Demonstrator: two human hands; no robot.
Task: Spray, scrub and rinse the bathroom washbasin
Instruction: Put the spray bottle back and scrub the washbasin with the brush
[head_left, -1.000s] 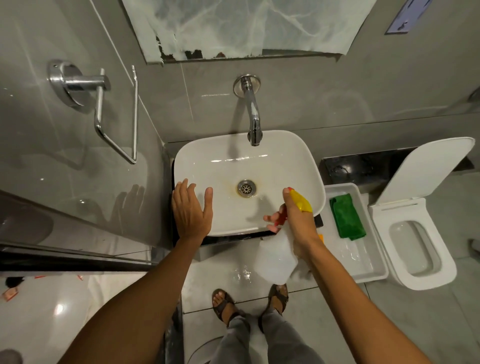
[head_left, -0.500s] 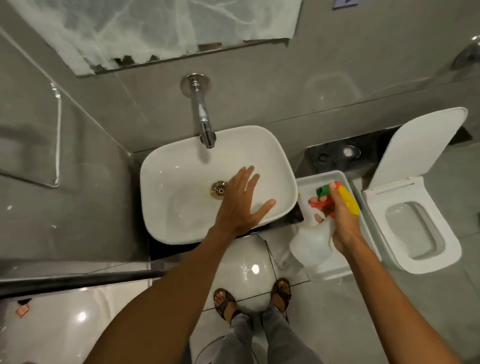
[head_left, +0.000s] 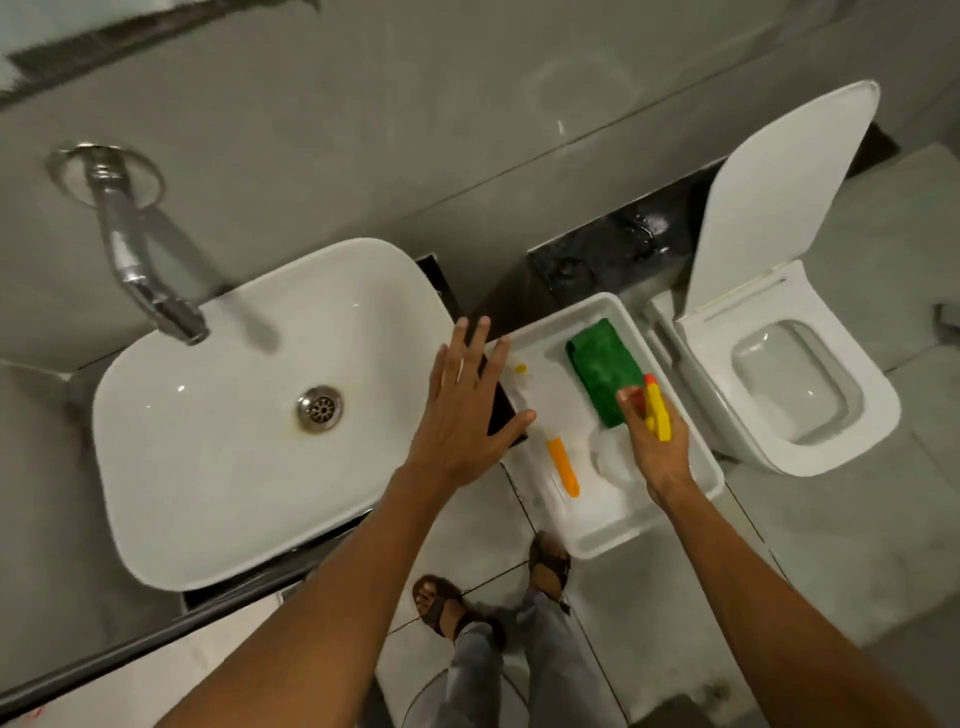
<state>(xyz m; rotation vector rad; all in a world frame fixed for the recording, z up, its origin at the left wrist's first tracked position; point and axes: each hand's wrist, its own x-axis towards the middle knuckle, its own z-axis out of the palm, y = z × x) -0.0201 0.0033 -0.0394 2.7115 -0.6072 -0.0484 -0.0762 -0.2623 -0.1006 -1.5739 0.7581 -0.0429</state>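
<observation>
The white washbasin (head_left: 208, 467) with a metal drain (head_left: 319, 409) sits at the left, under a chrome wall tap (head_left: 140, 260). My left hand (head_left: 462, 415) hovers open over the basin's right rim, fingers spread. My right hand (head_left: 657, 441) grips a spray bottle (head_left: 655, 410) by its yellow and red trigger head, with the translucent body standing inside the white tray (head_left: 602, 530). A green scrub cloth (head_left: 605, 371) lies in the tray just beyond that hand. An orange-handled brush (head_left: 563, 465) lies in the tray's middle.
A white toilet (head_left: 795, 405) with its lid raised stands right of the tray. A black ledge (head_left: 597, 254) runs along the grey wall behind. My feet in sandals (head_left: 548, 564) stand on the tiled floor below the tray.
The view has swung right. My right hand carried the spray bottle from the basin's edge over to the tray. My left hand moved from the basin's left rim to its right rim.
</observation>
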